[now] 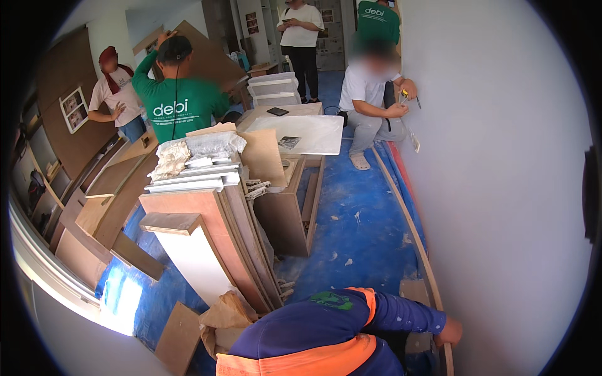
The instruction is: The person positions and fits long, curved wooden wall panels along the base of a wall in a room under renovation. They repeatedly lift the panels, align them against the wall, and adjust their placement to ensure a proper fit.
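Neither my left hand nor my right hand shows. Closest to me, at the lower edge, a co-worker in a navy and orange shirt bends forward, head out of sight. That person's hand is around a long wooden strip, which runs along the floor beside the right wall. Farther along this wall a person in white squats, holding a small yellow and dark tool near an outlet plate on a cable.
Stacked boards lean upright left of centre beside an open cabinet carcass. Blue sheeting covers the floor. A person in green handles a brown panel. More people stand at the back. A phone lies on a worktop.
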A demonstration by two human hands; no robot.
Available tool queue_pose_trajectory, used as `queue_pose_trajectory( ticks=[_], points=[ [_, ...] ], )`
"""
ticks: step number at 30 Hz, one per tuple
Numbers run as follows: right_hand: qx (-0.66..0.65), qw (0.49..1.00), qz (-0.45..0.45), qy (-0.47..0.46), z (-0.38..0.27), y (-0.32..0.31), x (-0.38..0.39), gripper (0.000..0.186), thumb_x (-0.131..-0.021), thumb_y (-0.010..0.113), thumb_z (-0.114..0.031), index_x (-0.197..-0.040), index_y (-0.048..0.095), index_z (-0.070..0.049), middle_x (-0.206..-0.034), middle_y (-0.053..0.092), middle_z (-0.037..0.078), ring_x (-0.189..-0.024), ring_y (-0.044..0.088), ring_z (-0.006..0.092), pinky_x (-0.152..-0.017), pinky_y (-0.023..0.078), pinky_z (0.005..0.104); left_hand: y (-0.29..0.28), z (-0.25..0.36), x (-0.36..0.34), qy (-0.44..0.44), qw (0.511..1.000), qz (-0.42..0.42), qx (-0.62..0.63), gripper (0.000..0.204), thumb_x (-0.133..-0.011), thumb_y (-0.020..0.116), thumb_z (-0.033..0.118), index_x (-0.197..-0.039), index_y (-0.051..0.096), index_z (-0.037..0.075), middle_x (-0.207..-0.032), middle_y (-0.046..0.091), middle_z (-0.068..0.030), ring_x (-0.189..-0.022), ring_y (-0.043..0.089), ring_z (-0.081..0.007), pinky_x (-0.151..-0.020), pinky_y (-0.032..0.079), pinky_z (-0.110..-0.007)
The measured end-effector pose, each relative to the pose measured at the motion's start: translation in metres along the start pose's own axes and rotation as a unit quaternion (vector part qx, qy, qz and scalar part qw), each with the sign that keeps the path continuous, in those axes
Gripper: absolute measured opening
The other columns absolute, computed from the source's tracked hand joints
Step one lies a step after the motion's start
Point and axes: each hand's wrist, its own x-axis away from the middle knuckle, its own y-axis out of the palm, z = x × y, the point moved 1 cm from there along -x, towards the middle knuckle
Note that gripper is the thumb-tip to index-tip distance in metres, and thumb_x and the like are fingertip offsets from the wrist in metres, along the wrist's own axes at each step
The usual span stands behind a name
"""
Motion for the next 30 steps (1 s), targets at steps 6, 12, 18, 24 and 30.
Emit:
queue_pose_trajectory(
  ticks=[6, 12, 18, 24, 30],
  points=[
    [-0.073, 0.988, 0.089, -0.099, 0.057, 0.027, 0.047, 0.053, -0.108, 0.054, -0.043, -0.140, 0.060, -0.001, -0.137, 0.062, 0.017, -0.115, 0.066, 0.0322, -0.098, 0.053, 0.0452, -0.018, 0.011, 0.006, -0.056, 0.996, 0.052, 0.047, 0.033, -0.067, 0.086, 0.022, -0.098, 0.080, 0.012, -0.086, 0.076, -0.0119, -0.089, 0.073, -0.0358, -0.079, 0.057, -0.048],
    [-0.119, 0.979, 0.162, -0.025, 0.055, 0.028, 0.055, 0.035, -0.102, 0.064, -0.031, -0.114, 0.070, 0.001, -0.106, 0.069, 0.015, -0.091, 0.065, 0.0267, -0.078, 0.052, 0.0410, -0.032, 0.012, 0.002, -0.103, 0.991, 0.001, 0.081, 0.044, -0.069, 0.086, 0.019, -0.112, 0.079, 0.011, -0.098, 0.076, -0.0160, -0.099, 0.071, -0.0376, -0.086, 0.055, -0.049],
    [-0.109, 0.952, 0.284, -0.044, 0.067, 0.041, 0.049, 0.019, -0.097, 0.064, -0.014, -0.089, 0.069, 0.003, -0.080, 0.065, 0.007, -0.073, 0.057, 0.0154, -0.071, 0.045, 0.0326, -0.041, 0.018, 0.004, -0.128, 0.987, -0.007, 0.096, 0.044, -0.071, 0.086, 0.018, -0.114, 0.079, 0.011, -0.100, 0.076, -0.0155, -0.100, 0.071, -0.0377, -0.087, 0.055, -0.049],
    [-0.057, 0.944, 0.324, 0.003, 0.043, 0.045, 0.054, 0.015, -0.094, 0.068, -0.009, -0.090, 0.071, 0.005, -0.078, 0.066, 0.013, -0.074, 0.061, 0.0211, -0.074, 0.049, 0.0354, -0.045, 0.017, -0.005, -0.149, 0.982, -0.024, 0.117, 0.043, -0.074, 0.085, 0.020, -0.116, 0.078, 0.014, -0.104, 0.077, -0.0136, -0.103, 0.070, -0.0371, -0.089, 0.054, -0.048],
    [-0.023, 0.930, 0.368, 0.007, 0.049, 0.047, 0.041, 0.017, -0.092, 0.071, -0.012, -0.092, 0.072, 0.005, -0.080, 0.068, 0.017, -0.072, 0.062, 0.0272, -0.072, 0.050, 0.0376, -0.047, 0.015, -0.010, -0.194, 0.973, -0.045, 0.119, 0.043, -0.077, 0.084, 0.023, -0.119, 0.078, 0.016, -0.111, 0.077, -0.0133, -0.107, 0.070, -0.0367, -0.092, 0.054, -0.047]
  ],
)
